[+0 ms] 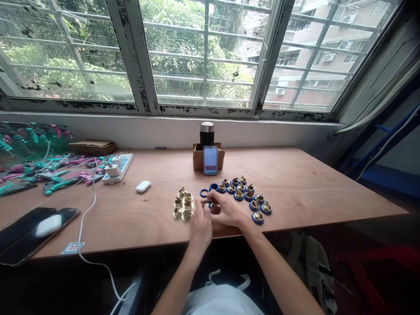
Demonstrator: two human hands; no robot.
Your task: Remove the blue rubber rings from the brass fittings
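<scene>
Head view looks down on two bare forearms that reach forward from the bottom edge and meet just past the near edge of the desk [295, 183]. The left hand [201, 224] shows its back, fingers curled forward and closed narrowly on a small brass piece [210, 205] with a blue ring on it. The right hand [227, 212] comes in from the right with its wrist angled inward, and its fingertips pinch the same piece from the other side, so the piece sits between both hands, just above the wood. Just left of the hands lies a cluster of bare brass pieces [183, 206]. To the right and behind curves a row of brass pieces seated in blue rings [246, 195], and one loose blue ring [204, 193] lies just beyond the fingers. Farther back a small cardboard box [197, 158] holds a dark flask [207, 133]. A white case [143, 186] and a power strip [120, 166] lie to the left, near a heap of teal and pink tools [29, 168]. Two dark phones [22, 234] rest at the near left corner. A wide barred window [203, 57] spans the wall behind, with trees and apartment blocks outside.
</scene>
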